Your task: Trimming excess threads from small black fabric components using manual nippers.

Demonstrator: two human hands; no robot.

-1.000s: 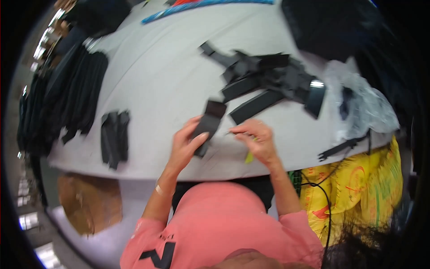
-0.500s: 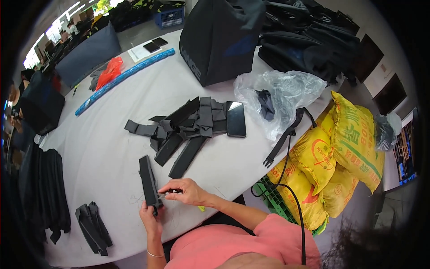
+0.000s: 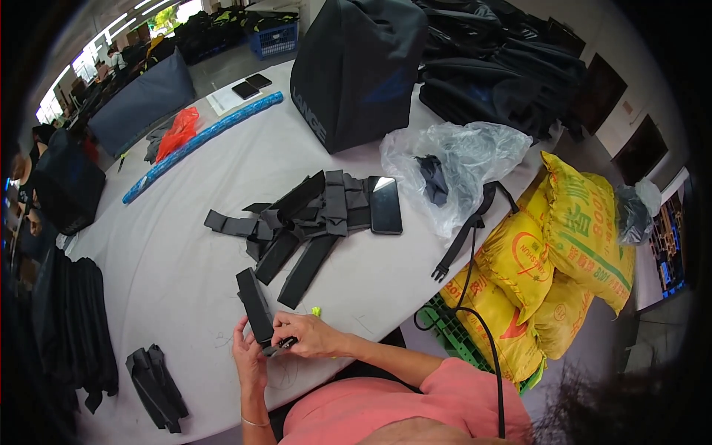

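A black fabric strip [image 3: 254, 302] lies at the near edge of the table, pointing away from me. My left hand [image 3: 249, 354] is closed at its near end, thumb and fingers pinching the fabric. Over the same end is my right hand [image 3: 310, 335], curled around small dark snips [image 3: 287, 342]; their blades are hidden from sight. Beyond the hands rests a loose pile of similar black strips [image 3: 300, 219], with a dark phone [image 3: 386, 205] against its right side. A small yellow-green scrap [image 3: 317, 311] sits just past my right hand.
A folded bundle of black strips [image 3: 156, 389] and a dark stack of fabric [image 3: 74, 326] are at left. Farther back are a blue roll [image 3: 204, 147], a red bag [image 3: 178, 135] and a large black bag [image 3: 360, 81]. Clear plastic [image 3: 475, 152], a buckled strap and yellow sacks [image 3: 586, 230] stand right.
My right hand has come down over the strip's near end, and the snips have turned and sit lower. The whole view has shifted slightly; the yellow-green scrap now shows past my right hand.
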